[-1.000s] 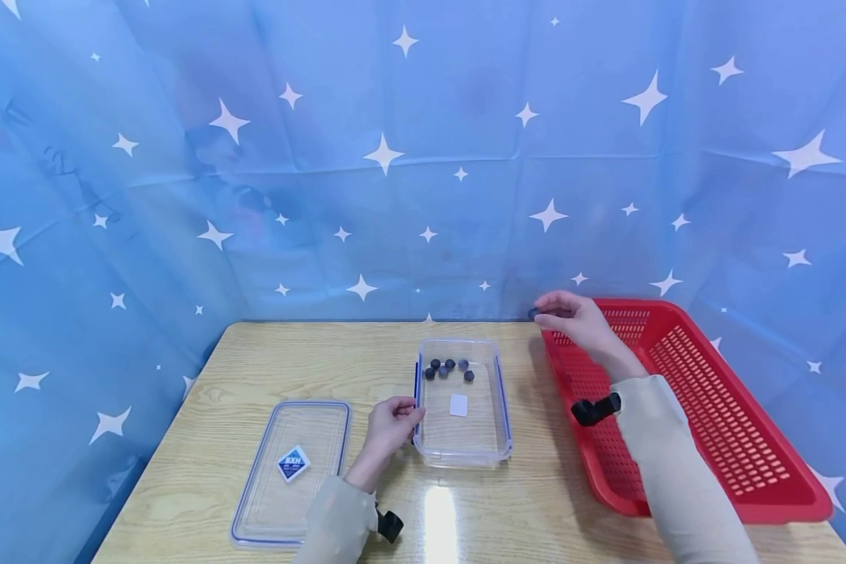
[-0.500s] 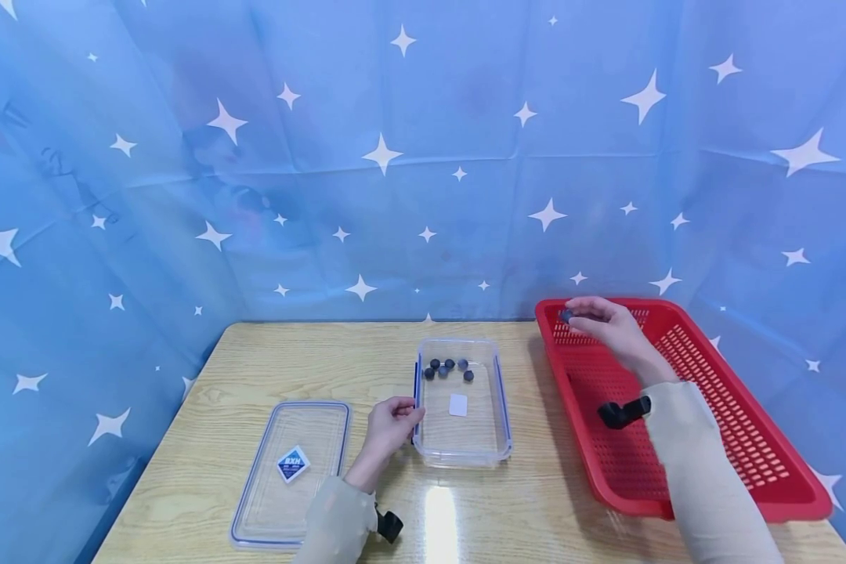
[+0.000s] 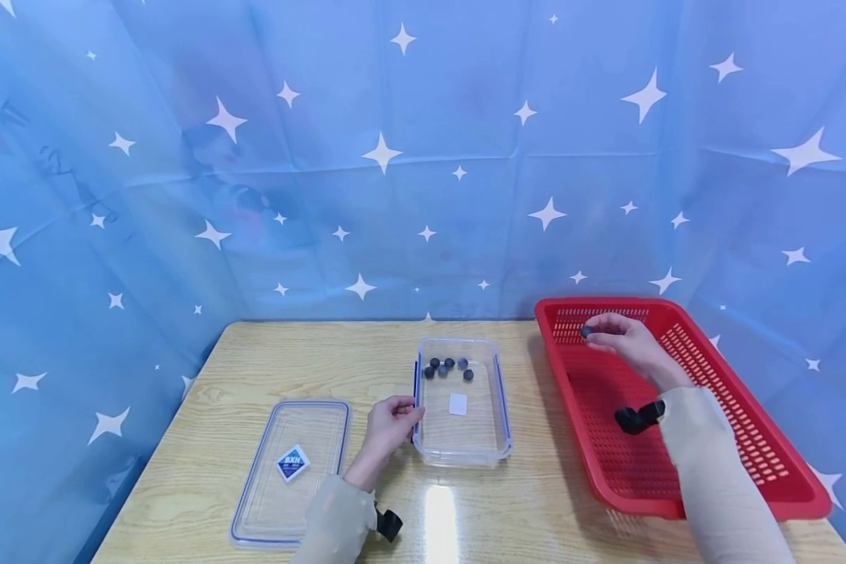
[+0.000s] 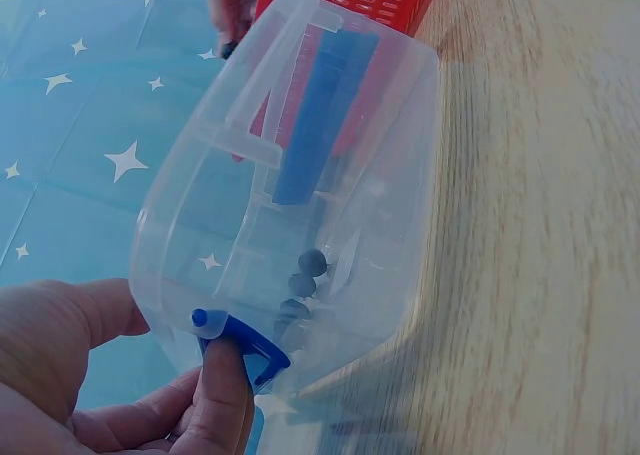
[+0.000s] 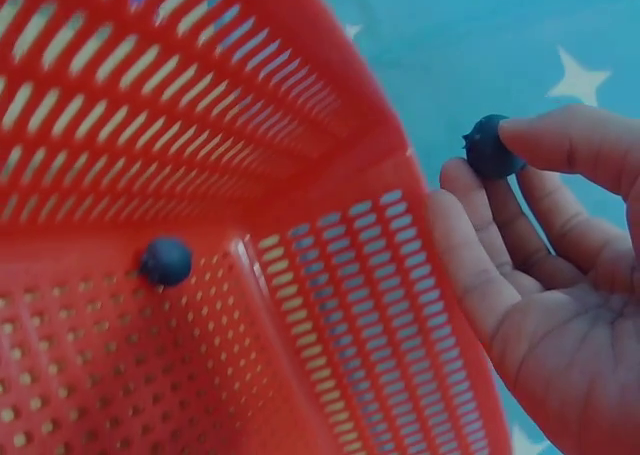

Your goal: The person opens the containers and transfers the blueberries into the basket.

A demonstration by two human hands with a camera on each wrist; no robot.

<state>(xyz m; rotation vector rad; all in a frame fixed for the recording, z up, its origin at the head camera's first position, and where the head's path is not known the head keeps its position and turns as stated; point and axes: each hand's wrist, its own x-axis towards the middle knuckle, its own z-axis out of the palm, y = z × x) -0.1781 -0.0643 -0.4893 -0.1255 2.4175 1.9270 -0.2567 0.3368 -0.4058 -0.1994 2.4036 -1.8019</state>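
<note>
Held berry, over the basket, in your right hand

Held berry (image 3: 587,332): one, dark blue, over the far left part of the basket (image 3: 572,407). Its height above the basket floor cannot be told.

Right hand (image 3: 627,341): yours, pinching that berry between thumb and fingertips.

Change: half a second ago this hand was higher, nearer the basket's far rim; a second ago, just outside the left rim. It has since come over and lower. For the work, this appears to mean that the carry past the basket's rim is done and the letting go is not.

Loose berry (image 5: 166,262): one, on the basket floor close to a wall, seen in the right wrist view. Others may be hidden by your arm.

Box (image 3: 463,456): clear, lidless, left of the basket and apart from it. Unmoved.

Boxed berries (image 3: 450,363): six, in the box's far half, left of the basket. Count unchanged, so the box seems neither to gain nor lose by this move.

Left hand (image 3: 388,427): yours, on the box's side away from the basket, thumb and fingers pinching the blue latch (image 4: 250,345). Unmoved.

Lid (image 3: 275,501): clear, blue-edged, flat, farthest left of the basket, partly under your left sleeve.

Table (image 3: 366,352): wood-grained, beneath the basket.

Curtain (image 3: 395,78): blue, starred, behind the basket.
</note>
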